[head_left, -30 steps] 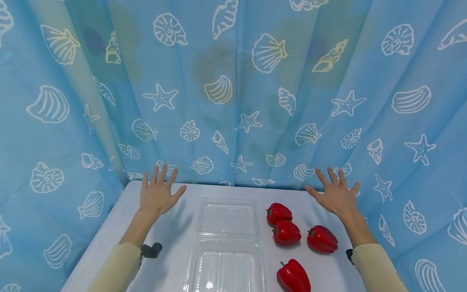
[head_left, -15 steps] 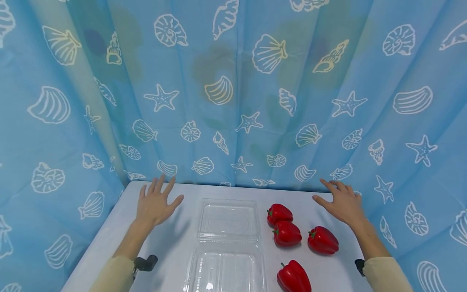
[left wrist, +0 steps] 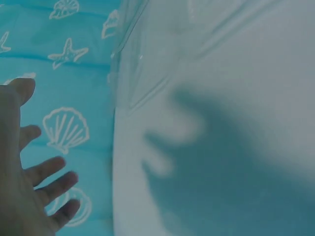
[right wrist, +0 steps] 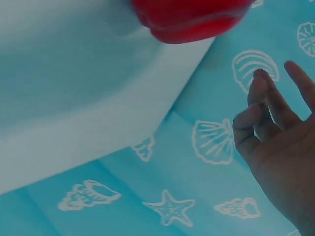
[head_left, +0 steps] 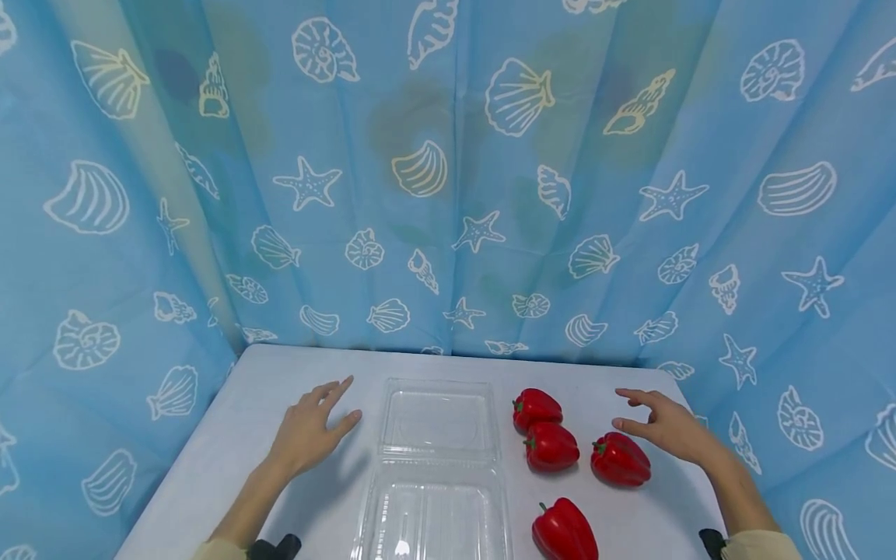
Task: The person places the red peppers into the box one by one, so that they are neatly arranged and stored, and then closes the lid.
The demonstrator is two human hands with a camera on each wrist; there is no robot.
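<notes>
My left hand (head_left: 308, 432) hovers over the table, left of a clear plastic clamshell box (head_left: 439, 424) whose lid lies folded back. In the left wrist view its fingers (left wrist: 51, 189) are spread and hold nothing. On the right, my right hand (head_left: 668, 426) hangs just above and behind a red bell pepper (head_left: 620, 459), with thumb and index apart. Its fingers are loosely bent, with nothing in them, in the right wrist view. Two more red peppers, a rear one (head_left: 536, 410) and one touching it (head_left: 551, 446), lie right of the lid. Another red pepper (head_left: 564, 530) lies nearer the front.
A white table (head_left: 280, 369) bears everything, its back edge close to a blue curtain (head_left: 448, 233) printed with shells and starfish. The curtain also hangs along both sides. A dark wrist camera mount (head_left: 275, 547) sits at my left cuff.
Both hands have come down from raised, spread poses at the table's back edge. The right hand has lowered toward the rightmost pepper, its fingers bending. Peppers and box have stayed put.
</notes>
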